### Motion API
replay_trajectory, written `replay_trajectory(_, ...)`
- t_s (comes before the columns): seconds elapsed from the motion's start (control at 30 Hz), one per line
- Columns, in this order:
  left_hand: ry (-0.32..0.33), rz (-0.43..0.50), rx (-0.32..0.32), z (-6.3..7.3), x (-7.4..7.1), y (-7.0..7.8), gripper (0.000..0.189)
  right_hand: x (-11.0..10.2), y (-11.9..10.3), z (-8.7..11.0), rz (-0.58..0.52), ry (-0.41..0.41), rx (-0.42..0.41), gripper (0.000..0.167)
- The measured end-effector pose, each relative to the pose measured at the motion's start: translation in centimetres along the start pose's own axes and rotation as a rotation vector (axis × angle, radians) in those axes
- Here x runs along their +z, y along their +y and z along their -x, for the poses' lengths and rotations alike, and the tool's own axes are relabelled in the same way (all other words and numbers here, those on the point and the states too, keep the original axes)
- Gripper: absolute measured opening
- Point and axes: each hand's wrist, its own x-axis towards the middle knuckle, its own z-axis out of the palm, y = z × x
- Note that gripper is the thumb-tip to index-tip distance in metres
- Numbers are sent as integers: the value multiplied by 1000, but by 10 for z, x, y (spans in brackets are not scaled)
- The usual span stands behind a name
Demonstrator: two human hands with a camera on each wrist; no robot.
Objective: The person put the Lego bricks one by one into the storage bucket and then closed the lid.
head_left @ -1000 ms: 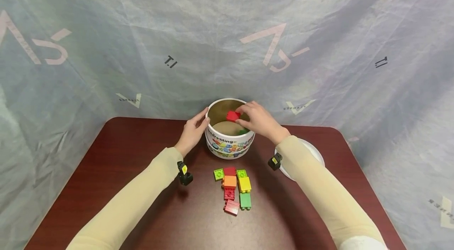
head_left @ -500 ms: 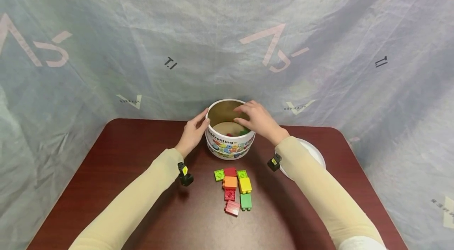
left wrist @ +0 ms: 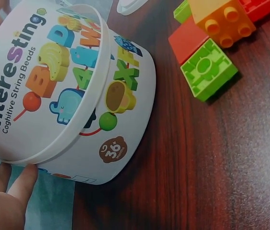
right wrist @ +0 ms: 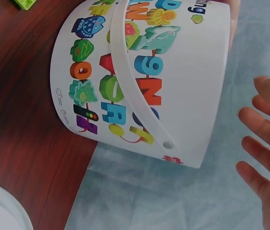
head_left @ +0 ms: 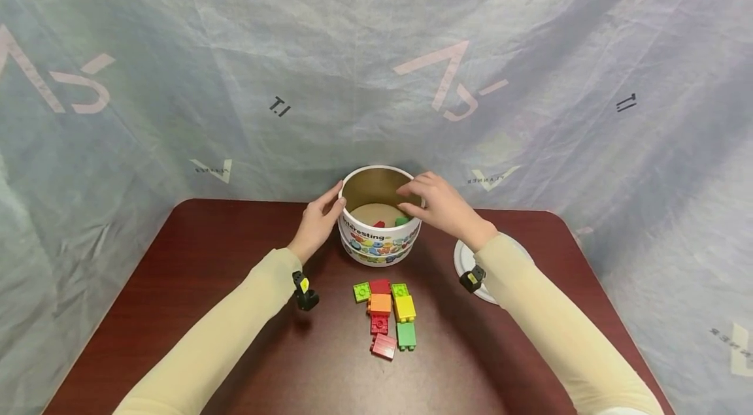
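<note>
A round white bucket [head_left: 381,246] with colourful printed letters stands near the table's back edge. My left hand [head_left: 317,225] touches its left side, with fairly straight fingers [left wrist: 22,184] against the outer wall at the rim. Over the right rim, my right hand [head_left: 444,209] has its fingers loosely bent and apart; nothing shows between them in the right wrist view [right wrist: 264,139]. Inside the bucket lie a red block [head_left: 379,224] and a green block [head_left: 402,221], partly hidden by the front wall.
In front of the bucket lie several building blocks, among them an orange one [head_left: 380,304], a yellow one [head_left: 404,308] and a green one [head_left: 406,335]. A white round lid [head_left: 464,261] sits under the right forearm. A grey curtain [head_left: 376,75] hangs behind the table.
The right hand has released the red block, which dropped into the bucket. That hand has since moved a little to the right, toward the rim. The left hand stays in place.
</note>
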Motion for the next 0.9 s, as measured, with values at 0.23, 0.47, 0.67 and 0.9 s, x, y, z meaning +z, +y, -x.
replay_trajectory(0.23, 9, -14, 13, -1, 1, -7, 55, -9, -4, 18, -3, 29, -24, 24)
replay_trajectory(0.47, 11, -16, -1, -2, 0, -4, 54, -15, -5, 34, -1, 55, -35, 25)
replay_trajectory(0.67, 14, -16, -3, -3, 1, -5, 53, -14, -4, 51, -2, 80, -89, 26)
replay_trajectory(0.9, 16, -19, 6, -3, 2, -6, 53, -15, -4, 73, 7, 60, -39, 25)
